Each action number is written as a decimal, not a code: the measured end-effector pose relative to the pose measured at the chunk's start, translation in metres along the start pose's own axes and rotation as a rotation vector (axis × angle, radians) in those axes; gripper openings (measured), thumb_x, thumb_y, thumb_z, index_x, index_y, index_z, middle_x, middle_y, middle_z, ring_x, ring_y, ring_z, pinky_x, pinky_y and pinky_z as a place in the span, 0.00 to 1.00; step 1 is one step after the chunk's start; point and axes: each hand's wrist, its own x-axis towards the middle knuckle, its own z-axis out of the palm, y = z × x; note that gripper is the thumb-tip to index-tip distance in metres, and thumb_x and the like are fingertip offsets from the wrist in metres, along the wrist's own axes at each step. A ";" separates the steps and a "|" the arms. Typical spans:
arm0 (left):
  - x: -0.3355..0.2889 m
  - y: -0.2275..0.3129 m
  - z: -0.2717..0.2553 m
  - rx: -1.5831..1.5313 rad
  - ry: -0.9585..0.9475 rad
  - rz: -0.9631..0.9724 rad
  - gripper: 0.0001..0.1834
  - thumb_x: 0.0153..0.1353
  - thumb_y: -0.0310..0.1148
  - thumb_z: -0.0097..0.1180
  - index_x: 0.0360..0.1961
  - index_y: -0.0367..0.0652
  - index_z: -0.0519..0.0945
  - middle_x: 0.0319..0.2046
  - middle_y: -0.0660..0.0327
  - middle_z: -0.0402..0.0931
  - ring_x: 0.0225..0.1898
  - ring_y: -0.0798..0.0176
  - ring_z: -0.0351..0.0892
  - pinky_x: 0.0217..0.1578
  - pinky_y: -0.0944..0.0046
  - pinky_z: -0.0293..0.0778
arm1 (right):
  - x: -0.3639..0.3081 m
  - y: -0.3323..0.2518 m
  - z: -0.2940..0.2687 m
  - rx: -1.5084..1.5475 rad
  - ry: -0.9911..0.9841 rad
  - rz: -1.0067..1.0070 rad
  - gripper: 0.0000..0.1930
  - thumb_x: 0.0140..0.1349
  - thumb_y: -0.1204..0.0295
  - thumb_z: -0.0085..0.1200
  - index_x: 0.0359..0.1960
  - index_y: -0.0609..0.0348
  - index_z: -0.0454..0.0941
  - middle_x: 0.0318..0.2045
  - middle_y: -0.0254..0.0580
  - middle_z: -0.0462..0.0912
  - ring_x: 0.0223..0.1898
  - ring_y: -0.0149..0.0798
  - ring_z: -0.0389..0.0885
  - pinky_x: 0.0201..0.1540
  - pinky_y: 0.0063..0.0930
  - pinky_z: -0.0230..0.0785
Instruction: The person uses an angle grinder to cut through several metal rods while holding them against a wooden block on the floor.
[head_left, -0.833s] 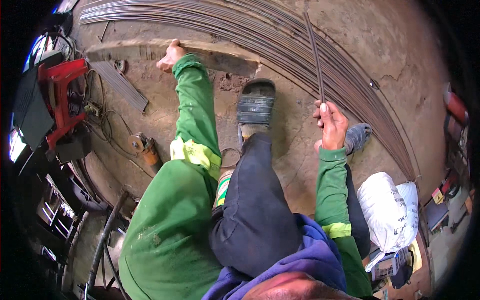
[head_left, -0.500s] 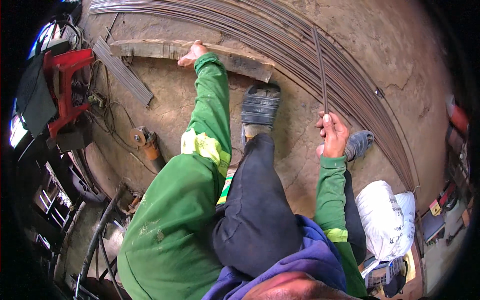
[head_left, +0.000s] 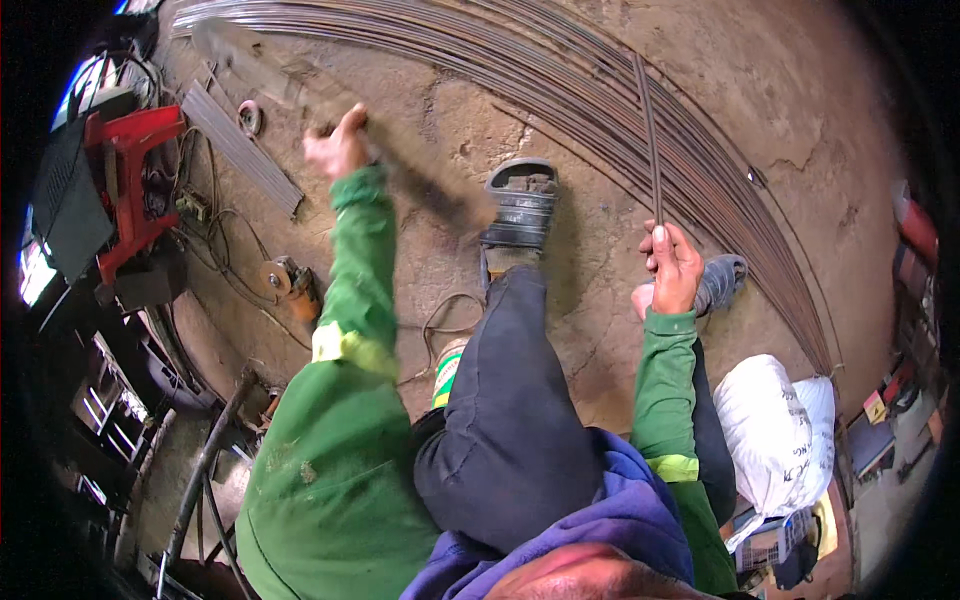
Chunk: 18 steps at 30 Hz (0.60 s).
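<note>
My left hand [head_left: 340,145] grips a wooden plank [head_left: 268,75] at about its middle. Motion blurs the plank, which slants from the upper left down toward my sandal [head_left: 520,212]. My right hand [head_left: 672,268] is closed, thumb on top, around the near end of a thin dark steel rod [head_left: 646,130]; whether it is one rod or two together I cannot tell. This rod points away from me, across a long bundle of steel rods [head_left: 560,95] that curves over the floor in this view.
Short metal strips [head_left: 240,150] and a small ring-shaped coil [head_left: 250,118] lie at the upper left. An angle grinder [head_left: 290,285] with its cord rests near my left arm, beyond it a red plastic stool [head_left: 135,190]. White sacks [head_left: 770,430] stand at the right.
My left hand has moved left and swung the plank to a steeper slant, its right end now nearer me. The ring-shaped coil has come into sight. My right hand has hardly moved.
</note>
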 end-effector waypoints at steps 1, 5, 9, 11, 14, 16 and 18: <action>0.011 -0.011 -0.034 0.110 0.014 0.236 0.36 0.38 0.37 0.74 0.47 0.25 0.75 0.39 0.48 0.79 0.43 0.55 0.77 0.46 0.60 0.73 | 0.000 -0.002 0.004 -0.004 -0.004 -0.009 0.13 0.65 0.65 0.53 0.42 0.62 0.79 0.23 0.30 0.78 0.21 0.18 0.63 0.23 0.13 0.54; 0.000 0.025 -0.098 0.401 -0.301 0.818 0.39 0.41 0.30 0.67 0.56 0.29 0.67 0.49 0.44 0.73 0.50 0.50 0.74 0.53 0.57 0.69 | 0.006 0.001 -0.005 -0.012 0.039 -0.006 0.14 0.64 0.61 0.53 0.41 0.59 0.80 0.23 0.26 0.76 0.21 0.17 0.63 0.21 0.13 0.52; -0.007 0.060 -0.106 0.495 -0.738 1.050 0.38 0.42 0.21 0.60 0.60 0.34 0.64 0.51 0.46 0.69 0.53 0.43 0.69 0.56 0.53 0.65 | 0.009 0.000 -0.010 0.046 0.125 0.006 0.12 0.64 0.65 0.54 0.41 0.61 0.80 0.23 0.30 0.78 0.21 0.18 0.63 0.21 0.13 0.53; -0.019 0.079 -0.090 0.588 -0.951 1.083 0.40 0.41 0.19 0.58 0.61 0.35 0.62 0.51 0.44 0.68 0.53 0.41 0.67 0.56 0.52 0.63 | 0.010 0.009 -0.012 0.080 0.162 0.036 0.12 0.64 0.64 0.54 0.41 0.61 0.80 0.23 0.29 0.78 0.21 0.18 0.63 0.22 0.13 0.53; -0.008 0.069 -0.063 0.559 -1.090 1.070 0.40 0.41 0.20 0.58 0.61 0.35 0.61 0.51 0.44 0.68 0.53 0.41 0.67 0.56 0.53 0.63 | 0.001 0.021 -0.024 0.074 0.210 0.051 0.12 0.65 0.64 0.54 0.41 0.59 0.80 0.22 0.28 0.77 0.20 0.18 0.63 0.22 0.13 0.55; 0.004 0.067 -0.047 0.593 -1.090 1.141 0.39 0.42 0.20 0.57 0.61 0.34 0.62 0.51 0.44 0.68 0.52 0.41 0.67 0.55 0.52 0.64 | -0.009 0.031 -0.032 0.092 0.242 0.037 0.12 0.65 0.64 0.53 0.41 0.59 0.80 0.23 0.28 0.77 0.20 0.17 0.63 0.21 0.13 0.55; 0.010 0.069 -0.034 0.607 -1.118 1.225 0.38 0.43 0.20 0.56 0.61 0.35 0.62 0.50 0.44 0.68 0.52 0.40 0.66 0.55 0.52 0.63 | -0.015 0.042 -0.048 0.094 0.300 0.060 0.13 0.64 0.62 0.54 0.41 0.59 0.80 0.23 0.29 0.77 0.19 0.17 0.63 0.20 0.12 0.53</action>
